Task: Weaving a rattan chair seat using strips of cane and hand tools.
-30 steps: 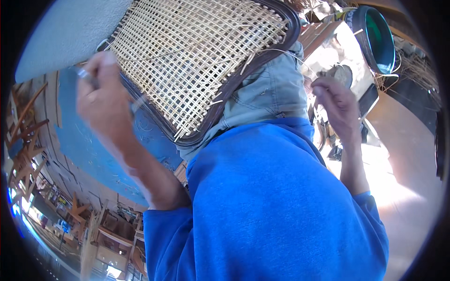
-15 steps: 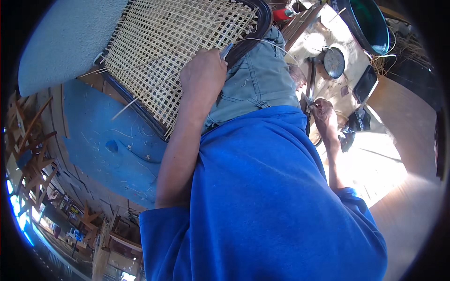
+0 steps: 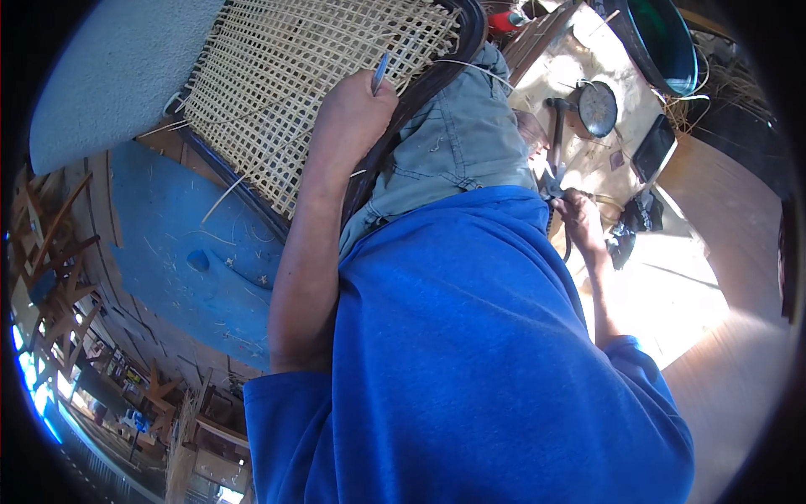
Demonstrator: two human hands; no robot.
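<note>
A framed cane-weave panel (image 3: 277, 92) leans across my lap, its open lattice of pale strands edged by a dark wooden frame (image 3: 403, 113). My left hand (image 3: 354, 113) is closed in a fist at the panel's right part. A slim blue-grey tool (image 3: 381, 74) sticks up out of that fist; its lower part is hidden. To the right of my leg, my right hand (image 3: 581, 217) has its fingers closed around a two-jawed metal tool (image 3: 552, 179), like scissors or pliers, over the cluttered pale surface. A loose cane strand (image 3: 478, 69) arcs from the frame's right side.
Beyond my right hand lie a hammer (image 3: 558, 126), a round dark-topped can (image 3: 598, 109) and a dark phone-like slab (image 3: 655, 149). A dark bucket (image 3: 646, 46) stands at the upper right, near a red-handled item (image 3: 504, 22). A blue surface (image 3: 180, 244) with cane scraps is at left.
My left hand has shifted slightly left, and the slim tool in it points more upright. My right hand has drawn a little down and the two-jawed tool with it.
</note>
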